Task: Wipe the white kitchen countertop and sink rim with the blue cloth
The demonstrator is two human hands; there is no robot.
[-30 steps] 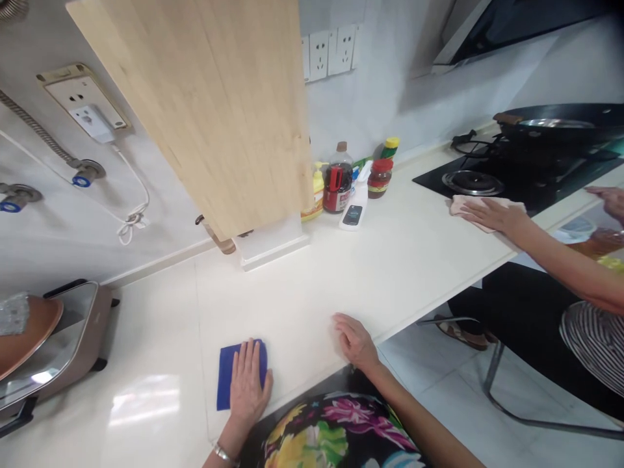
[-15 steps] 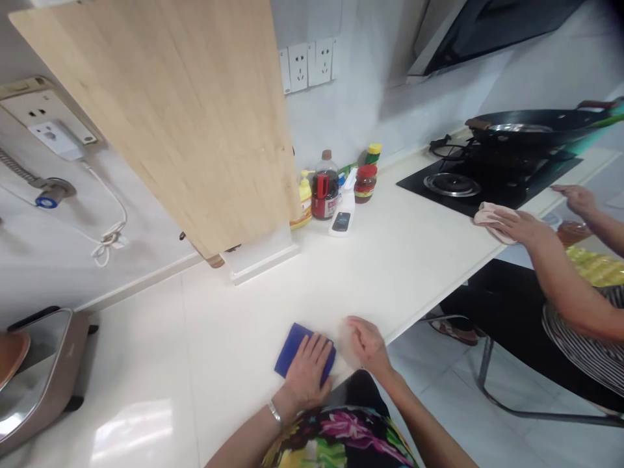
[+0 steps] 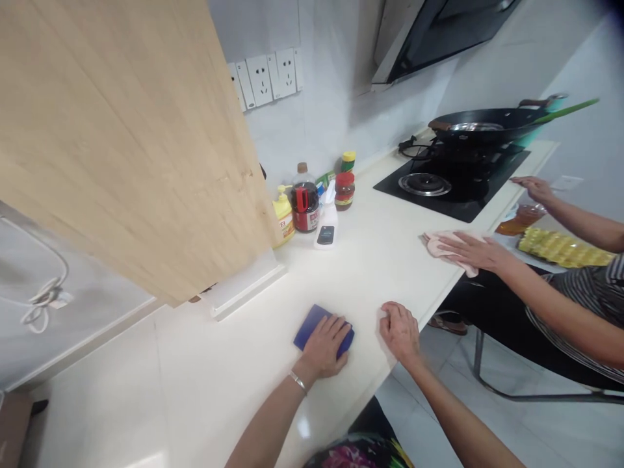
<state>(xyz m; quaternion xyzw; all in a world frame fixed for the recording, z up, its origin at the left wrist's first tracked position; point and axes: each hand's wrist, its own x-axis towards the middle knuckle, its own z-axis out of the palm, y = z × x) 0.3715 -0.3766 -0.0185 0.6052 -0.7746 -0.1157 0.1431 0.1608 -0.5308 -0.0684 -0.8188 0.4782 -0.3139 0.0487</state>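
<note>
A folded blue cloth (image 3: 312,325) lies on the white countertop (image 3: 234,370). Pressed over its right part is my left hand (image 3: 327,344), with fingers across the top and thumb at the near edge. My right hand (image 3: 400,330) rests by the counter's front edge, right of the cloth and apart from it. Its fingers are loosely curled, and no object shows in them.
Another person's hand (image 3: 470,250) presses a pale pink cloth (image 3: 433,246) near the black cooktop (image 3: 463,195), which carries a wok (image 3: 507,120). A white bottle (image 3: 327,224), dark sauce jug (image 3: 305,201) and red-lidded jar (image 3: 344,190) stand by the wall. A wooden board (image 3: 146,149) juts in at left.
The view has swung rightward. My left hand and the blue cloth have moved forward along the counter, and my right hand has shifted away from them. The other person's cloth has moved off the cooktop's edge.
</note>
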